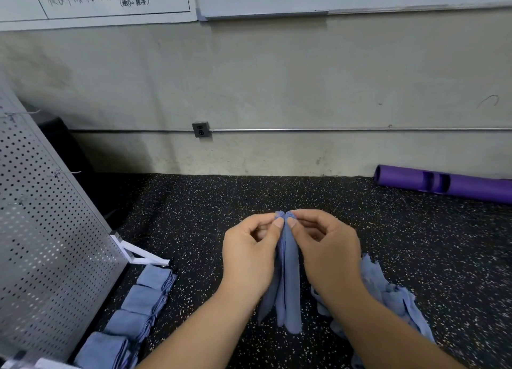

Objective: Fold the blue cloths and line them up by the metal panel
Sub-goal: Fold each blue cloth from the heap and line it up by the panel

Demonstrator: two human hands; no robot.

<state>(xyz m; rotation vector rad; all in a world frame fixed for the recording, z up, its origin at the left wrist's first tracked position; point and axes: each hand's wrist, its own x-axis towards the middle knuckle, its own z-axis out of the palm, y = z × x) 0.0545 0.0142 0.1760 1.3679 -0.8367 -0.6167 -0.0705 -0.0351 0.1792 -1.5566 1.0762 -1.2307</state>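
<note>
Left hand (249, 255), right hand (329, 252), blue cloth (290, 294) between

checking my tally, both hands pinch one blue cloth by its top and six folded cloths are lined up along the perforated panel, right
Not six: the head view shows four folded cloths lined up along the perforated panel. The rest holds: the left hand and the right hand both pinch one blue cloth by its top.

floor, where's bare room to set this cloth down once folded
Bare floor lies between the folded cloths and the left hand, and beyond the hands to the wall. Crowded: white foot at the row's far end, loose pile by the right hand.
</note>
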